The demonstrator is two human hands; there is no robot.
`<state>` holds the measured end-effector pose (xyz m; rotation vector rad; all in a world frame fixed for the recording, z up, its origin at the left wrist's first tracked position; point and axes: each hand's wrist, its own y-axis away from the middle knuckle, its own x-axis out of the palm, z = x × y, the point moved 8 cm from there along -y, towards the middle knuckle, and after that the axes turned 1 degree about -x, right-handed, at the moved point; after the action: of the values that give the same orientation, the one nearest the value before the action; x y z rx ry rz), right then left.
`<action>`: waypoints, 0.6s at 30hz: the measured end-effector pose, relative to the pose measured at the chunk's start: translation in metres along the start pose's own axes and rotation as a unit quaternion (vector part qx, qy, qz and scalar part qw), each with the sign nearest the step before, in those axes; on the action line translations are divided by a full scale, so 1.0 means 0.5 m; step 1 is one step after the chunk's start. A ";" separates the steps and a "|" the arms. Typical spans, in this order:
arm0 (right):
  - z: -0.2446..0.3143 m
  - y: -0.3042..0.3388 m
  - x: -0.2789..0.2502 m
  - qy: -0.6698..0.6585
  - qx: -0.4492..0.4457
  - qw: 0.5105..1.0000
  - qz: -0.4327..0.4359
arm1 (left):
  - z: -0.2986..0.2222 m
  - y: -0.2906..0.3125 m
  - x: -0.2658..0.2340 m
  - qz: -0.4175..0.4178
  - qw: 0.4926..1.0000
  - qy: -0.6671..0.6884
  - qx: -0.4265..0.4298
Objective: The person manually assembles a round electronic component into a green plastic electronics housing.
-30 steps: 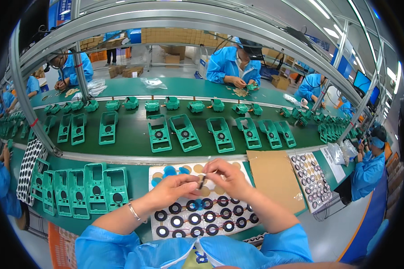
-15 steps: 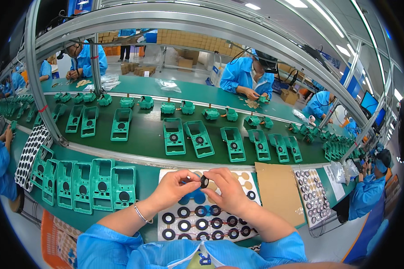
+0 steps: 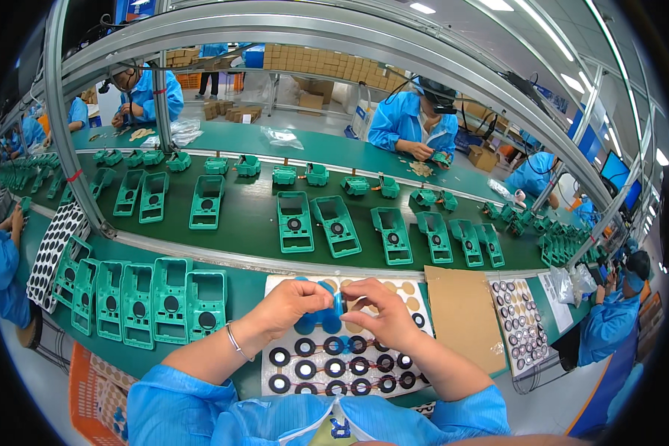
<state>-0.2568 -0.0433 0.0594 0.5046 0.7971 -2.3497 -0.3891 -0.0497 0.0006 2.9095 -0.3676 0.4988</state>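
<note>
In front of me, both hands meet above a white sheet (image 3: 269,344) bearing rows of black ring-shaped speakers (image 3: 305,346) with reddish wires, plus tan discs. My left hand (image 3: 293,306) is closed in a pinch at the edge of a thin blue film (image 3: 339,305). Opposite it, my right hand (image 3: 379,314) grips a small round black speaker (image 3: 343,301) edge-on between thumb and fingers; the fingers partly hide it. The blue film stands against the speaker's left side. Blue round film pieces (image 3: 305,324) lie on the sheet below my hands.
Green plastic housings (image 3: 170,301) stand in a row at my left, by a sheet of black discs (image 3: 58,236). On the right lie brown cardboard (image 3: 464,320) and another speaker sheet (image 3: 518,327). Beyond a metal rail, a dark green belt (image 3: 253,204) carries more housings; co-workers sit around.
The speaker has turned edge-on between my fingers, and a blue film now shows beside it. My right fingers have shifted around the speaker. The whole view has shifted slightly.
</note>
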 end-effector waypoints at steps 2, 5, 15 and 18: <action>-0.026 0.011 -0.016 -0.166 0.068 0.983 -0.043 | 0.000 -0.006 -0.015 -0.019 0.995 -0.093 0.015; -0.054 0.028 -0.066 -0.293 0.109 0.945 -0.098 | -0.069 0.013 -0.002 -0.098 0.755 -0.602 0.242; -0.020 0.014 -0.051 -0.251 0.126 0.959 -0.044 | -0.108 0.026 -0.036 -0.092 0.658 -0.716 0.215; -0.020 0.008 -0.049 -0.206 0.113 0.971 -0.031 | -0.126 0.059 -0.064 -0.054 0.719 -0.667 0.186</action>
<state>-0.2344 -0.0293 0.0630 0.0704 0.3587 -2.4966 -0.4455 -0.0581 0.0520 3.0053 -0.2182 -1.8438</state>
